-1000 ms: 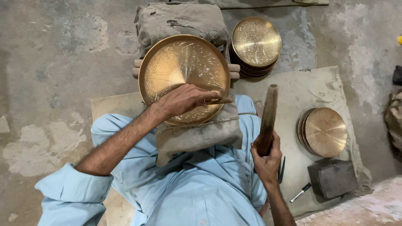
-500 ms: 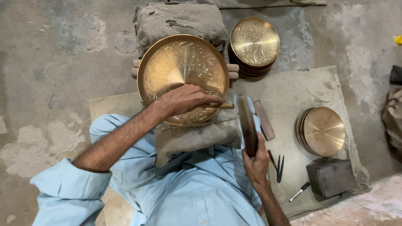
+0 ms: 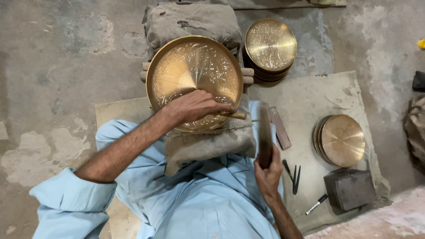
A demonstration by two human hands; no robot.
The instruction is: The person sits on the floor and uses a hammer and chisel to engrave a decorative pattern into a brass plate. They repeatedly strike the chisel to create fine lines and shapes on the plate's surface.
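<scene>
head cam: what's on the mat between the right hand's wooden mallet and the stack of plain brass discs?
Head view: between the dark wooden mallet and the stack of plain brass discs lies a flat reddish-brown bar, and nearer the right hand, thin dark metal punches.

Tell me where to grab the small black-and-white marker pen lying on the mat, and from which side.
Take the small black-and-white marker pen across its thin barrel near the middle, coming straight down from above. It lies flat and slanted on the grey mat, so fingers should close across its width. The dark rectangular block sits just beside its upper end, so the lower, white end is probably easier to reach.
</scene>
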